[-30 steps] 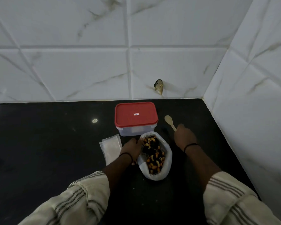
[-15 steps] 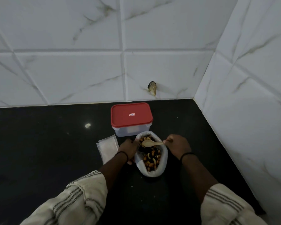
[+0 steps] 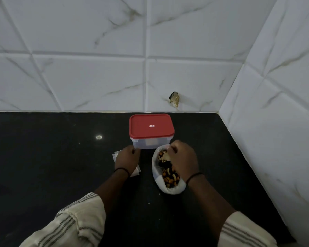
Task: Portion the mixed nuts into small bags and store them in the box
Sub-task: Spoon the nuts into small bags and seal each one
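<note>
A white bag of mixed nuts (image 3: 168,179) lies open on the black counter (image 3: 52,166). My right hand (image 3: 183,158) is over the bag's mouth and grips a small wooden spoon (image 3: 166,155), whose bowl dips among the nuts. My left hand (image 3: 127,159) rests with curled fingers on the stack of small white bags (image 3: 135,172), left of the nut bag; whether it pinches one is hidden. Just behind both hands stands the clear box with a red lid (image 3: 151,128), shut.
White marble-look tiled walls (image 3: 96,77) close the back and the right side of the counter. A chipped hole (image 3: 174,100) marks the back wall near the corner. My striped sleeves fill the bottom of the view.
My right hand picked the spoon up from the counter and brought it into the nut bag. My left hand let go of the bag's rim and moved left onto the small bags.
</note>
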Action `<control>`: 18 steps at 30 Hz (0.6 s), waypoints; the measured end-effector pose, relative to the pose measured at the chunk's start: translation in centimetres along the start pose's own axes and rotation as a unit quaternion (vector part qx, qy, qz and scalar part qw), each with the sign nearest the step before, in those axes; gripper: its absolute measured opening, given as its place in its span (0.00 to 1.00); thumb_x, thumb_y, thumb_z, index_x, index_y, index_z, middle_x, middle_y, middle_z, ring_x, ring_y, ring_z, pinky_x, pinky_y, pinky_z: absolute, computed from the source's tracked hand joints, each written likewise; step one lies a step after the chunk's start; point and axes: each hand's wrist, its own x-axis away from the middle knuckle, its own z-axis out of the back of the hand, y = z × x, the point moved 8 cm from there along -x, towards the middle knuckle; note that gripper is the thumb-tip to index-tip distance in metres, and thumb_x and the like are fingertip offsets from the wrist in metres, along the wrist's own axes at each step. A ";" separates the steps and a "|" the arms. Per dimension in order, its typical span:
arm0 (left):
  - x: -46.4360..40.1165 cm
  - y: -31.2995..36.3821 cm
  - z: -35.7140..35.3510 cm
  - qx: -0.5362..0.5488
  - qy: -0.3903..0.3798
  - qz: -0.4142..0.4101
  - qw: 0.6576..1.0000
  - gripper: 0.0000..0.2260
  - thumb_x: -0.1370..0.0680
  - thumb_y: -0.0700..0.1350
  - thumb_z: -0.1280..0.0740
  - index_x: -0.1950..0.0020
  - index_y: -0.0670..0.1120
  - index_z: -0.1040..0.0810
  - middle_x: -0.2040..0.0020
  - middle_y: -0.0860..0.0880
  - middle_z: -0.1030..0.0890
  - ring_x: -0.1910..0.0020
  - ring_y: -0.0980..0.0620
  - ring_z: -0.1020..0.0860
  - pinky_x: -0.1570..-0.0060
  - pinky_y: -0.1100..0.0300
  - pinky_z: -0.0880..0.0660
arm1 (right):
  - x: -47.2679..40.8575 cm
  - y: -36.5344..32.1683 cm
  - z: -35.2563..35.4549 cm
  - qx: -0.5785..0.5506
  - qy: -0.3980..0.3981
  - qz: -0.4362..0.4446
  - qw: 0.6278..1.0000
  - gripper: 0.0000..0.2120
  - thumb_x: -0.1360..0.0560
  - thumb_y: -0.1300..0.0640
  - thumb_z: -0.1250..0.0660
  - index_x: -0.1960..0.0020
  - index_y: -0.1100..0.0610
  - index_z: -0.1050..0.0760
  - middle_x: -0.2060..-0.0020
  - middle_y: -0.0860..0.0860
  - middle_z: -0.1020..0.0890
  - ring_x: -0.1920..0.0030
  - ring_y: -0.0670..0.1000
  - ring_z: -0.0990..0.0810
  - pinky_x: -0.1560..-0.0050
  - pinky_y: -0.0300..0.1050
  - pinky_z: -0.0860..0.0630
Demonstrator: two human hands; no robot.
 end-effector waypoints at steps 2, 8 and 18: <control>-0.4 -0.3 1.3 -0.026 0.029 -0.023 0.999 0.13 0.19 0.51 0.39 0.61 0.47 0.27 0.62 0.46 0.22 0.63 0.51 0.24 0.61 0.56 0.25 | 1.3 -2.4 -2.5 -0.029 -0.021 0.037 0.999 0.09 0.20 0.54 0.36 0.59 0.52 0.25 0.63 0.47 0.22 0.61 0.46 0.23 0.57 0.43 0.26; -0.8 -1.7 4.0 -0.119 0.173 -0.158 0.965 0.10 0.22 0.48 0.33 0.62 0.47 0.26 0.61 0.48 0.25 0.61 0.49 0.28 0.62 0.52 0.29 | 2.1 -5.2 -9.0 -0.051 -0.053 0.084 0.994 0.09 0.19 0.55 0.40 0.53 0.56 0.22 0.58 0.50 0.20 0.56 0.49 0.22 0.55 0.46 0.24; -2.0 -4.1 2.9 -0.019 0.224 -0.260 0.939 0.04 0.23 0.40 0.33 0.57 0.46 0.25 0.60 0.53 0.27 0.59 0.54 0.30 0.58 0.58 0.34 | 2.7 -7.6 -14.3 0.055 0.089 0.243 0.964 0.06 0.24 0.57 0.41 0.55 0.56 0.26 0.59 0.54 0.23 0.58 0.56 0.24 0.61 0.53 0.26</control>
